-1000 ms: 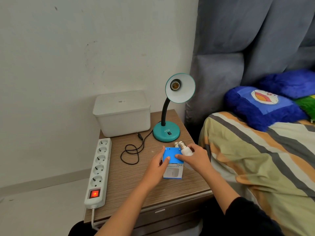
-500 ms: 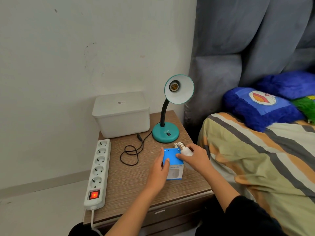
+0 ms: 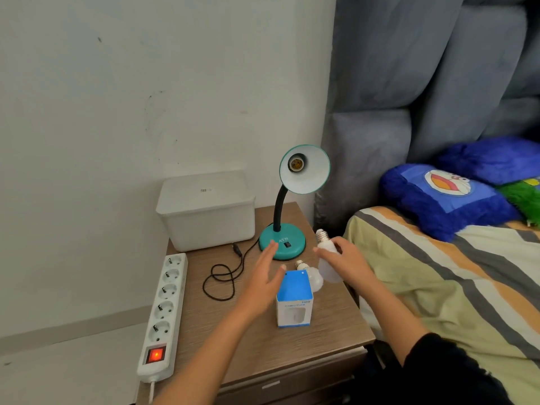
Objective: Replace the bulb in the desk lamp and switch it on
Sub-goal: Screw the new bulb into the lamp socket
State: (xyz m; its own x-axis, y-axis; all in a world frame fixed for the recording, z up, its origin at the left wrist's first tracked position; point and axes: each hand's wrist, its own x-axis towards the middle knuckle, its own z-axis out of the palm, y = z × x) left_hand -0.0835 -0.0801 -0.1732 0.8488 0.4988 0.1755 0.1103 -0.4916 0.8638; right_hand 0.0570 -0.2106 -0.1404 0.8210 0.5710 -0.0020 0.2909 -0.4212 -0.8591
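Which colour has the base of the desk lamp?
Teal green, with a small black switch on it, the desk lamp's base shows best in the head view.

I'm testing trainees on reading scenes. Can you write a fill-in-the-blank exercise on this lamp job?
1. The lamp socket is ____.
2. The ____ hand holds a bulb off the table.
3. A second bulb lies on the nightstand behind the ____ box.
4. The power strip switch glows ____.

Missing words: empty; right; blue; red
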